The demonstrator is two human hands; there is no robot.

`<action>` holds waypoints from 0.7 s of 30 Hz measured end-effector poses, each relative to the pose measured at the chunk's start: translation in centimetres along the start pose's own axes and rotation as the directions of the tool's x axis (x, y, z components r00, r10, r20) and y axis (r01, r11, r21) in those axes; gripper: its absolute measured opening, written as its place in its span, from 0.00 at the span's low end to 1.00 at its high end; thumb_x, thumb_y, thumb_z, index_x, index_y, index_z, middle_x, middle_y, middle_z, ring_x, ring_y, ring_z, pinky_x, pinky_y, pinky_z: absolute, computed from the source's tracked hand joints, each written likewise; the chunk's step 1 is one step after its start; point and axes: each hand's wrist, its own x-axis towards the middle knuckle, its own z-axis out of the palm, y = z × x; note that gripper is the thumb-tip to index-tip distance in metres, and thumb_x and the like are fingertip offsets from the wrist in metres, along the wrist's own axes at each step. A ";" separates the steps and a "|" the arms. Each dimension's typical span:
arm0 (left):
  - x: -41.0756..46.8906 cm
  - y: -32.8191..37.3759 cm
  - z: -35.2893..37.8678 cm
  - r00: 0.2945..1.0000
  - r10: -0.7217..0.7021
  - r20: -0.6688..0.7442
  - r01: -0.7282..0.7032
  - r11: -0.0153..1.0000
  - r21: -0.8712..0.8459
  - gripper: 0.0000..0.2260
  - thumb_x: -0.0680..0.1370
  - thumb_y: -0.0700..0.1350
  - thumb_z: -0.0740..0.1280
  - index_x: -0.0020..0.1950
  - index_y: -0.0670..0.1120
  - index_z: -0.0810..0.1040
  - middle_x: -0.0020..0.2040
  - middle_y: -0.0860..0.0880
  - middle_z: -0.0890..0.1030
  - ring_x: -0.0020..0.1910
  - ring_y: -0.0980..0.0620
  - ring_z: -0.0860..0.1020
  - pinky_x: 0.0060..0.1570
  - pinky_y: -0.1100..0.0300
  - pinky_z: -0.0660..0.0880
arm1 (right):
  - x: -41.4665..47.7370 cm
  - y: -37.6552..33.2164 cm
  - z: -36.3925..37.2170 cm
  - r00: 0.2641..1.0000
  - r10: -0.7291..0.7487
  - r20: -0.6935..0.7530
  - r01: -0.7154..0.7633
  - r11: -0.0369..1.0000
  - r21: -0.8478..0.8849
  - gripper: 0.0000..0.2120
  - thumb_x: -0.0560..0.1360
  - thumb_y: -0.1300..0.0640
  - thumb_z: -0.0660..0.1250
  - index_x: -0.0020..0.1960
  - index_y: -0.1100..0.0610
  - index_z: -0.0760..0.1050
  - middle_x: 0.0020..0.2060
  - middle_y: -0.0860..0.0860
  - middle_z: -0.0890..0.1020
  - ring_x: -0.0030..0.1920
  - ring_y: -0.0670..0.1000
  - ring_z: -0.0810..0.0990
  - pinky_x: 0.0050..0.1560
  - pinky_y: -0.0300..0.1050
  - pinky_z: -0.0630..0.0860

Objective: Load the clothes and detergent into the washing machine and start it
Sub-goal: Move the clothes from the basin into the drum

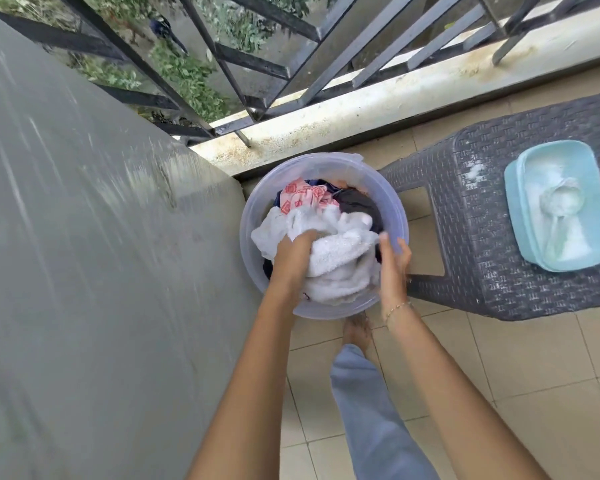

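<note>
Reaching into the round translucent plastic bucket [253, 209], my left hand [291, 258] clutched the white terry towel [336, 251], my right hand [394, 261] straight-fingered beside it; seemingly nothing was loaded yet, nor the white detergent powder [568, 237] far right

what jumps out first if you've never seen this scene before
Both hands are down at a translucent bucket of laundry in the middle of the view: the left hand grips a white towel, and the right hand is at the bucket's right rim. To the right, a pale blue tub of white powder with a scoop in it sits on a dark woven stool.
</note>
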 end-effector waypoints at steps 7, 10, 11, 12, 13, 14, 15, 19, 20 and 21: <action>-4.6 1.8 -0.8 0.964 -0.037 0.262 0.081 0.984 -0.159 0.13 0.74 0.50 0.64 0.31 0.48 0.78 0.29 0.49 0.80 0.29 0.51 0.79 0.34 0.60 0.73 | -1.1 -5.2 -0.2 0.863 0.152 0.482 -0.283 0.936 0.211 0.16 0.75 0.43 0.60 0.52 0.51 0.80 0.45 0.51 0.86 0.52 0.52 0.81 0.57 0.49 0.75; -7.6 3.8 -1.2 0.974 0.042 0.225 0.018 0.966 -0.258 0.14 0.74 0.54 0.64 0.39 0.47 0.83 0.39 0.44 0.84 0.36 0.48 0.82 0.39 0.57 0.77 | -3.5 -7.8 -0.8 0.857 0.139 0.496 -0.271 0.940 0.205 0.13 0.77 0.48 0.59 0.47 0.53 0.80 0.40 0.51 0.86 0.42 0.50 0.84 0.44 0.44 0.81; -8.9 4.7 -1.4 0.981 0.063 0.185 -0.007 0.957 -0.290 0.16 0.74 0.56 0.65 0.48 0.46 0.82 0.45 0.43 0.84 0.40 0.47 0.83 0.38 0.57 0.79 | -4.5 -9.0 -1.0 0.866 0.134 0.481 -0.267 0.938 0.220 0.14 0.78 0.49 0.58 0.46 0.54 0.81 0.40 0.52 0.86 0.40 0.50 0.85 0.42 0.44 0.81; -9.9 5.3 -1.6 0.989 0.078 0.129 -0.033 0.945 -0.324 0.21 0.72 0.59 0.66 0.57 0.46 0.79 0.51 0.43 0.84 0.46 0.46 0.83 0.38 0.56 0.79 | -5.2 -9.8 -1.2 0.877 0.126 0.463 -0.250 0.944 0.216 0.15 0.79 0.49 0.59 0.47 0.55 0.81 0.43 0.54 0.85 0.41 0.52 0.85 0.45 0.46 0.82; -11.1 5.9 -1.9 0.993 0.096 0.073 -0.064 0.933 -0.355 0.27 0.70 0.62 0.68 0.64 0.49 0.74 0.56 0.45 0.82 0.51 0.45 0.82 0.40 0.55 0.79 | -6.1 -10.8 -1.5 0.893 0.114 0.435 -0.223 0.952 0.209 0.15 0.77 0.47 0.61 0.51 0.56 0.81 0.49 0.57 0.84 0.46 0.54 0.84 0.53 0.51 0.80; -12.4 6.5 -2.3 0.992 0.120 0.036 -0.096 0.914 -0.393 0.31 0.68 0.64 0.69 0.67 0.52 0.71 0.58 0.47 0.81 0.54 0.46 0.81 0.44 0.53 0.80 | -6.5 -11.5 -1.9 0.897 0.091 0.433 -0.196 0.959 0.206 0.18 0.75 0.44 0.65 0.56 0.56 0.80 0.56 0.59 0.81 0.52 0.56 0.83 0.61 0.56 0.75; -13.7 7.0 -2.9 0.989 0.145 0.023 -0.122 0.897 -0.424 0.34 0.66 0.67 0.70 0.68 0.55 0.70 0.60 0.49 0.80 0.56 0.46 0.81 0.49 0.51 0.79 | -7.6 -12.8 -2.1 0.893 0.058 0.447 -0.169 0.962 0.213 0.23 0.72 0.42 0.67 0.60 0.56 0.78 0.60 0.59 0.79 0.57 0.58 0.80 0.65 0.59 0.71; -19.4 9.4 -4.3 0.954 0.292 0.060 -0.245 0.884 -0.399 0.21 0.74 0.58 0.68 0.65 0.54 0.73 0.58 0.51 0.81 0.57 0.48 0.80 0.60 0.47 0.75 | -15.2 -18.8 -2.9 0.818 -0.024 0.574 -0.154 0.954 0.259 0.23 0.68 0.42 0.67 0.57 0.53 0.80 0.54 0.54 0.83 0.56 0.54 0.81 0.56 0.50 0.76; -20.7 9.8 -4.5 0.946 0.314 0.083 -0.260 0.886 -0.384 0.18 0.76 0.55 0.67 0.65 0.52 0.74 0.58 0.49 0.81 0.57 0.48 0.80 0.61 0.47 0.75 | -17.8 -20.1 -2.9 0.801 -0.047 0.597 -0.133 0.958 0.254 0.22 0.67 0.41 0.66 0.53 0.54 0.83 0.51 0.53 0.85 0.53 0.52 0.83 0.51 0.46 0.78; -22.1 10.3 -4.6 0.938 0.334 0.093 -0.279 0.888 -0.366 0.18 0.76 0.54 0.66 0.65 0.51 0.74 0.59 0.48 0.81 0.58 0.46 0.79 0.62 0.46 0.74 | -19.9 -21.0 -2.8 0.772 -0.085 0.630 -0.120 0.954 0.275 0.23 0.65 0.39 0.68 0.50 0.55 0.84 0.47 0.53 0.85 0.48 0.52 0.84 0.45 0.43 0.79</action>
